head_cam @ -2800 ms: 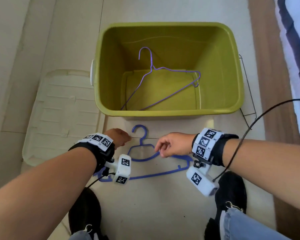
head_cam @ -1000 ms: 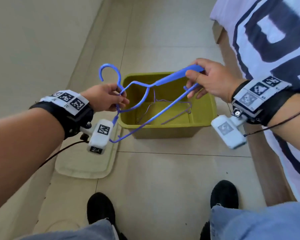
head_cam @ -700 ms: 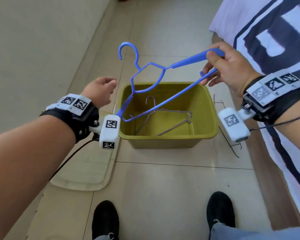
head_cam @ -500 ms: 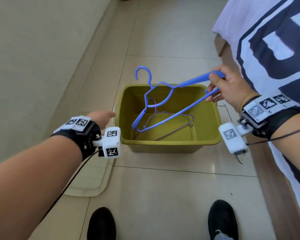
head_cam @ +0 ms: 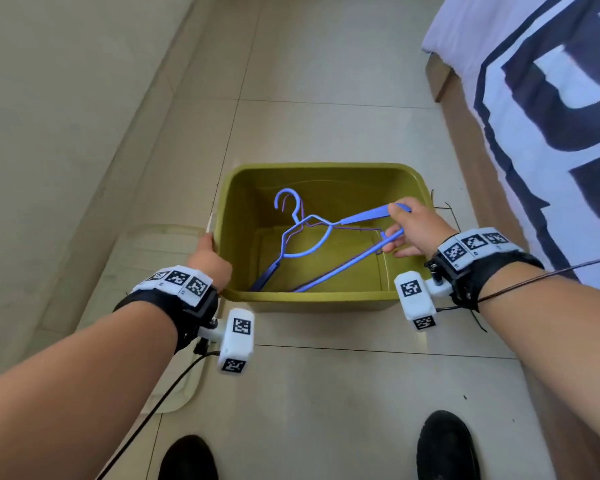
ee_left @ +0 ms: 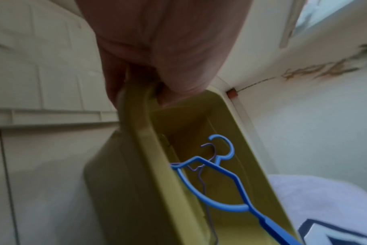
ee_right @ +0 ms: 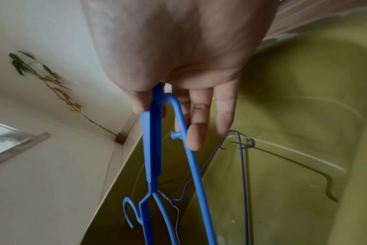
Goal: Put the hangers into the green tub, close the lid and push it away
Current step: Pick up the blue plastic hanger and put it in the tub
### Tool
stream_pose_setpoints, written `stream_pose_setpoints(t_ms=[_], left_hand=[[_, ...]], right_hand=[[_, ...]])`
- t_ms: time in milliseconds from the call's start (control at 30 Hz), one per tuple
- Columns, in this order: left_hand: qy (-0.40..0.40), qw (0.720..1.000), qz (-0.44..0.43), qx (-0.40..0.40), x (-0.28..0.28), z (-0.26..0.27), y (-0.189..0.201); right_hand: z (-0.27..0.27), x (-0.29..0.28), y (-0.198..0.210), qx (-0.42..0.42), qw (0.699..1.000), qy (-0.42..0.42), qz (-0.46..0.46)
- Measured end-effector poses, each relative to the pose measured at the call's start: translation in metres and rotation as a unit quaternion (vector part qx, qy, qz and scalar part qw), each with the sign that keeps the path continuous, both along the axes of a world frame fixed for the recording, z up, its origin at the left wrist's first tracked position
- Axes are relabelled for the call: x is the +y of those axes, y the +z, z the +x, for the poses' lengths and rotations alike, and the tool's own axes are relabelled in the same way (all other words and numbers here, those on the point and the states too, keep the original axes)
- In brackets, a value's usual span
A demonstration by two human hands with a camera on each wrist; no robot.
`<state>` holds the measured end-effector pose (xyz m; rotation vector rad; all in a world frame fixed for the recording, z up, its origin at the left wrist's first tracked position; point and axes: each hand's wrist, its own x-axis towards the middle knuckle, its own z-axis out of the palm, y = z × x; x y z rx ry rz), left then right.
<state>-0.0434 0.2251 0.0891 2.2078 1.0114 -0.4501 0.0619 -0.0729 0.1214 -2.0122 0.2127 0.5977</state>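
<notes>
The green tub (head_cam: 309, 301) stands open on the floor. A blue plastic hanger (head_cam: 305, 251) slants down inside it, its left arm reaching the bottom. My right hand (head_cam: 411, 226) pinches the hanger's right end between thumb and forefinger just above the tub's right side; the right wrist view shows that pinch on the blue hanger (ee_right: 151, 149). A thin purple wire hanger (ee_right: 243, 174) lies beneath it in the tub. My left hand (head_cam: 208, 258) grips the tub's left rim (ee_left: 144, 132), thumb inside and fingers outside. The pale lid (head_cam: 146, 258) lies flat on the floor to the left.
A thin black wire hanger (head_cam: 454, 216) lies on the floor against the tub's right side. A bed with a patterned cover (head_cam: 534, 133) runs along the right, a wall along the left. My shoes (head_cam: 447, 445) stand near the tub's front.
My left hand let go of the blue hanger and dropped to the tub's left rim. My right hand carried the hanger down from above the tub into it.
</notes>
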Motion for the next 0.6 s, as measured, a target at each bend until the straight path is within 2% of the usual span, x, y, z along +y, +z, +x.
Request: stream_pose_setpoints(t_ms=[100,233,433,533,600], left_hand=[[-0.045,0.998,0.027,0.023,0.005,-0.004,-0.004],[-0.057,0.996,0.044,0.05,0.011,-0.008,-0.002],[-0.054,0.99,0.059,0.119,0.008,-0.021,0.009],[-0.048,0.988,0.076,0.123,0.004,-0.022,0.014],[-0.026,0.991,0.095,0.094,-0.001,-0.023,0.016]], right_hand=[[0.002,-0.004,-0.01,-0.007,0.998,-0.016,-0.064],[-0.001,-0.008,-0.018,0.031,0.996,-0.019,-0.084],[-0.008,-0.004,-0.013,0.034,0.981,0.061,-0.181],[-0.013,0.002,-0.01,0.032,0.98,0.071,-0.182],[-0.016,0.006,-0.013,0.023,0.98,0.069,-0.184]])
